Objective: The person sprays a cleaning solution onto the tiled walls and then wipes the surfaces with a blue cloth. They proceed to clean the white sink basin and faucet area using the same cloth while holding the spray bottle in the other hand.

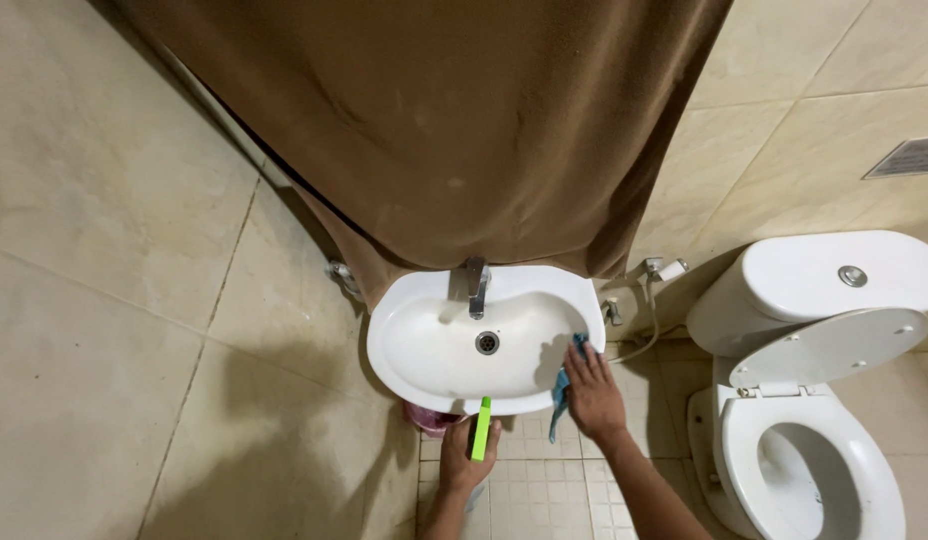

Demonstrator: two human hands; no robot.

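Green plastic stands out nearest the camera: the left hand [467, 458] is closed around a bright green brush handle [480, 428], held upright just below the front rim of the sink [424, 375]. I cannot tell what sort of head the handle carries, as the fingers cover its lower end. Beside it, the right hand [591, 392] lies flat with fingers spread, pressing a blue cloth [563, 388] against the right inner edge of the basin; part of the cloth hangs down over the rim. Something pink [429, 417] sits under the sink, mostly hidden.

Further in, the drain [488, 343] sits at the middle of the white bowl, with the metal tap [477, 285] above it. A brown curtain [434, 130] hangs behind, draping over the back edge of the sink. To the right stands a white toilet [814, 440] with its lid raised, a spray hose [649, 300] on the tiled wall between.

The loose tail of the cloth looks likely to slip off the rim if the palm lifts. The curtain hem could get wet from splashing, since it touches the basin. The raised handle might knock the rim.
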